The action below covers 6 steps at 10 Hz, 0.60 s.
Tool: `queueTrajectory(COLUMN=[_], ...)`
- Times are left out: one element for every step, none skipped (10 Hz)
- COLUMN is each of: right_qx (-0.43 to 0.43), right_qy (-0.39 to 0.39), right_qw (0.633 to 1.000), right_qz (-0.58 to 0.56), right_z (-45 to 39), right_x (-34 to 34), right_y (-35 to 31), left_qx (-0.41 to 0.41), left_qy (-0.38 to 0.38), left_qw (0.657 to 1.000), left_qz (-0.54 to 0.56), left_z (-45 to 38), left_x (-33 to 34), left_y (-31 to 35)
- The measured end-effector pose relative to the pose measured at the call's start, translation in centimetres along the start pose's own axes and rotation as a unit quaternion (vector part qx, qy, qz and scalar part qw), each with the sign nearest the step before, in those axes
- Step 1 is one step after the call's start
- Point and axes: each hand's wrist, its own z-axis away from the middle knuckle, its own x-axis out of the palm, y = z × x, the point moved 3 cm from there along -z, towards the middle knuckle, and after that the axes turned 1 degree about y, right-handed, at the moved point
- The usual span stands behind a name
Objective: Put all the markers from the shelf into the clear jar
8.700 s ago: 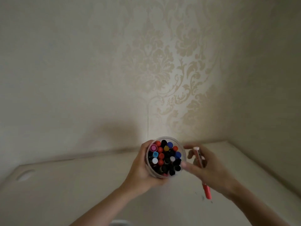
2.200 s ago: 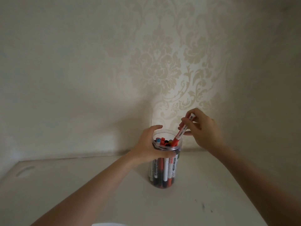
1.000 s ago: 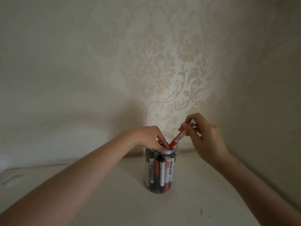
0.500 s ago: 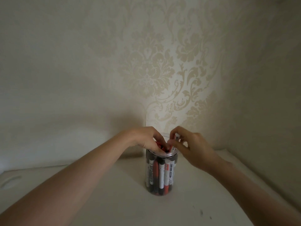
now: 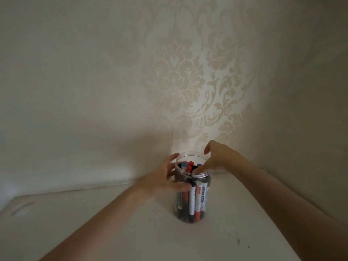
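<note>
- Because it carries everything else, the pale shelf (image 5: 113, 223) comes first: it runs back into a corner of patterned wallpaper (image 5: 178, 81), and no loose marker shows anywhere on the part in view, which suggests the collecting is close to done.
- Standing upright on the shelf near that corner, the clear jar (image 5: 192, 204) has its mouth open to the top, so markers can drop in cap-up and pack side by side.
- Wrapped against the jar's left wall, the left hand (image 5: 165, 178) has its fingers spread and curved round the plastic; I judge it is there to steady the jar while the other hand works. The hand is blurred, so how firmly it grips is unclear.
- Arched over the rim, the right hand (image 5: 216, 161) dips its fingertips into the mouth and holds nothing I can see; it seems to be pressing or settling the tops.
- Filling the jar, the markers (image 5: 195, 198) stand tightly packed, coloured caps just below the rim.
</note>
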Motion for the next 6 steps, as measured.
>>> queueTrajectory(right_qx=[0.023,0.032,-0.029,-0.075,-0.063,-0.040], right_qy=[-0.030,-0.019,-0.070,-0.057,0.022,0.007], right_qw=[0.997,0.964,0.935,0.938,0.921,0.941], right_qz=[-0.069,-0.262,-0.346,-0.333,-0.385,-0.336], right_z=[-0.1,1.6,4.8,7.4,7.8,8.6], right_x=[-0.6,-0.7,2.2,5.7,6.5,6.4], right_y=[0.6,2.6,5.1,7.3,9.3,10.5], left_qx=[0.029,0.048,0.079,0.100,0.114,0.124], left_qy=[0.018,0.042,0.045,0.047,0.055,0.050], left_qw=[0.995,0.994,0.991,0.988,0.986,0.982], left_qz=[-0.096,-0.092,-0.095,-0.105,-0.108,-0.132], left_z=[0.3,0.1,0.0,0.1,-0.3,0.4], left_x=[1.8,2.3,2.7,5.0,7.8,8.7], left_y=[-1.1,-1.3,-1.7,-1.3,-0.9,-0.2])
